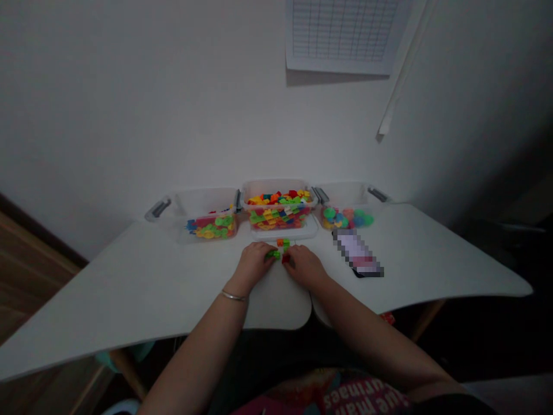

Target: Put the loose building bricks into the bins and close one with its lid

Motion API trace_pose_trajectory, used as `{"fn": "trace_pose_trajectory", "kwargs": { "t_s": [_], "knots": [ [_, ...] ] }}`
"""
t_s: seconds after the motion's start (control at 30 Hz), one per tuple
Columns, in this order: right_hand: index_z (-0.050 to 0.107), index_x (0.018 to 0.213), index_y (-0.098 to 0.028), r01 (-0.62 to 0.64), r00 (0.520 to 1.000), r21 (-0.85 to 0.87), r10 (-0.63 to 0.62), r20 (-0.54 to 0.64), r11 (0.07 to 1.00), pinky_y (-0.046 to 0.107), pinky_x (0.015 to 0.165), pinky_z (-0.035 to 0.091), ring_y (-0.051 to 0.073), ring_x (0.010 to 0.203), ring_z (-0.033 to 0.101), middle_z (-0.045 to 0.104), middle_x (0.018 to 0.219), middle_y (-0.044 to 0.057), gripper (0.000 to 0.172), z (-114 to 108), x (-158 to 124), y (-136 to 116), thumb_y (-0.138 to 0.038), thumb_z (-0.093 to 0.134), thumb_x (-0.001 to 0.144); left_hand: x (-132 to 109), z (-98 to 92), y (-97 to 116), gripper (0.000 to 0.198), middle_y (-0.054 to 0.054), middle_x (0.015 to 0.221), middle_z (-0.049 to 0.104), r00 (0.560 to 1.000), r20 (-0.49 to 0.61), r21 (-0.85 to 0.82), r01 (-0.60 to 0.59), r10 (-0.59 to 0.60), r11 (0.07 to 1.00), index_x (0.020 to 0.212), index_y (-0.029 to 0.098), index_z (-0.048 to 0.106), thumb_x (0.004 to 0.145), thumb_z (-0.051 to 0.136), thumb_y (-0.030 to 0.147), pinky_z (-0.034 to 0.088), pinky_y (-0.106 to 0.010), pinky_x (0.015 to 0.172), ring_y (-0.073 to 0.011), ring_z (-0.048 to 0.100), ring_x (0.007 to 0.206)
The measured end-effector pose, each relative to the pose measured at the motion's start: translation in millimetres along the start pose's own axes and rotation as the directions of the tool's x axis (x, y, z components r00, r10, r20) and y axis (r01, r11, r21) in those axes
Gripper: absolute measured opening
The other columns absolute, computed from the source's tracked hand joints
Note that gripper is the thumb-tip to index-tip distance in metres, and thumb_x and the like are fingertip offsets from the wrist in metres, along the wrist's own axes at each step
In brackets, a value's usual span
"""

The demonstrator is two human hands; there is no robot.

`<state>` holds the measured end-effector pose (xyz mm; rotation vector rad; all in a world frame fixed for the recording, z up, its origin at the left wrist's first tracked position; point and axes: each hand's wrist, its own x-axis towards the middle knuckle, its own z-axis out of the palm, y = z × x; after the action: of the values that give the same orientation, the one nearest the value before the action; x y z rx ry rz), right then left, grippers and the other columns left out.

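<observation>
My left hand (256, 264) is closed around a green building block (273, 254), which sticks out past the fingertips. Close beside it, my right hand (306, 265) pinches a small red building block (286, 259). A narrow gap separates the two blocks. Just beyond the fingers, an orange block (280, 242) and a light green block (286, 244) lie together on the white table (276, 305). A clear bin (279, 187) heaped with colourful blocks stands behind them, on a white lid (283, 233).
To the left is a clear bin (205, 202) with green, yellow and red pieces. Another clear bin (345, 193) on the right holds round coloured pieces. A phone (358, 252) lies right of my hands. A printed sheet (341, 34) hangs on the wall.
</observation>
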<state>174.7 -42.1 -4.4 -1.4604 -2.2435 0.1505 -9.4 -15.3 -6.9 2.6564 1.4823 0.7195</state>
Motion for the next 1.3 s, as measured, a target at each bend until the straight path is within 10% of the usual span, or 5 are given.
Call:
{"fn": "trace_pose_trajectory", "kwargs": {
  "t_s": [0.2,0.4,0.83,1.3],
  "knots": [
    [0.064,0.095,-0.020,-0.031,0.997,0.181,0.043,-0.062,0.983,0.031,0.082,0.045,0.020,0.090,0.058,0.068,0.095,0.005,0.013,-0.6,3.1,3.7,-0.021,0.061,0.082,-0.1,-2.6,1.9,0.024,-0.009,0.103,0.073,1.000,0.013,-0.003,0.026,-0.026,1.000,0.104,0.019,0.070,0.081,0.065,0.017,0.050,-0.037,0.090,-0.0233,0.065,0.097],
    [0.064,0.098,-0.019,0.004,0.903,0.372,0.156,-0.401,0.928,0.032,0.077,0.047,0.019,0.080,0.058,0.068,0.097,0.006,0.018,-30.9,30.3,22.4,-0.025,0.057,0.082,-1.7,-2.7,1.5,0.020,-0.008,0.099,0.073,0.999,-0.006,-0.004,0.038,-0.038,0.999,0.100,0.019,0.070,0.080,0.067,0.020,0.050,-0.037,0.087,-0.0229,0.065,0.092],
    [0.070,0.098,-0.021,-0.228,0.792,0.123,0.258,-0.553,0.966,0.037,0.082,0.043,0.026,0.089,0.057,0.069,0.088,0.008,0.022,-73.8,84.5,53.9,-0.030,0.055,0.085,-1.4,0.0,-0.9,0.021,-0.007,0.100,0.073,0.998,-0.028,-0.027,0.055,-0.056,0.998,0.100,0.020,0.070,0.079,0.067,0.018,0.050,-0.038,0.088,-0.0231,0.065,0.094],
    [0.065,0.113,-0.011,-0.041,0.908,-0.265,-0.074,-0.412,0.963,0.041,0.102,0.035,0.027,0.104,0.059,0.069,0.111,0.014,0.033,-53.9,85.8,30.2,-0.028,0.047,0.092,-0.9,1.4,-2.7,0.023,-0.006,0.101,0.073,0.998,-0.023,-0.025,0.051,-0.051,0.998,0.101,0.021,0.070,0.077,0.069,0.018,0.049,-0.038,0.089,-0.0231,0.064,0.094]
  ]
}}
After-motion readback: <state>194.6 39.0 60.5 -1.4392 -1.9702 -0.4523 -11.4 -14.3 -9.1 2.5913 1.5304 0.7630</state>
